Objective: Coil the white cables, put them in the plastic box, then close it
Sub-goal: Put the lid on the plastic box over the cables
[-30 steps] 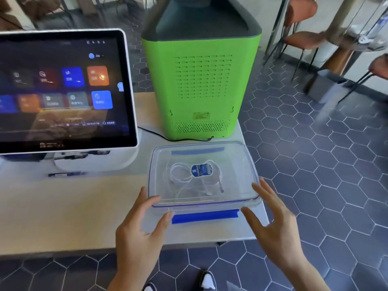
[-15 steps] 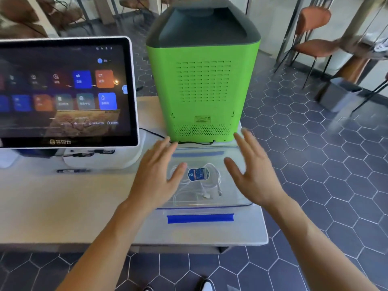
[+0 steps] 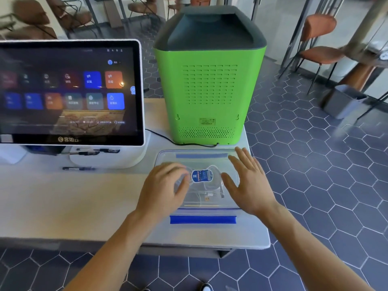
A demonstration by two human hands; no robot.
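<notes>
White counter [image 3: 63,206], right end: lidded plastic box [image 3: 201,156] holds coiled white cables [image 3: 212,185]. Left hand [image 3: 165,190] and right hand [image 3: 247,181] lie flat, fingers extended, on lid.

The left hand [image 3: 162,189], its fingers [image 3: 174,168] blurred, hides part of the coiled white cables [image 3: 212,185] under the clear plastic box's lid [image 3: 201,156], and the white-framed touchscreen monitor [image 3: 69,91] is cut off at the picture's left edge.

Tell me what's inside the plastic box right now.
Through the clear lid, coiled white cables with a blue label. The left hand and right hand on top cover both sides.
</notes>
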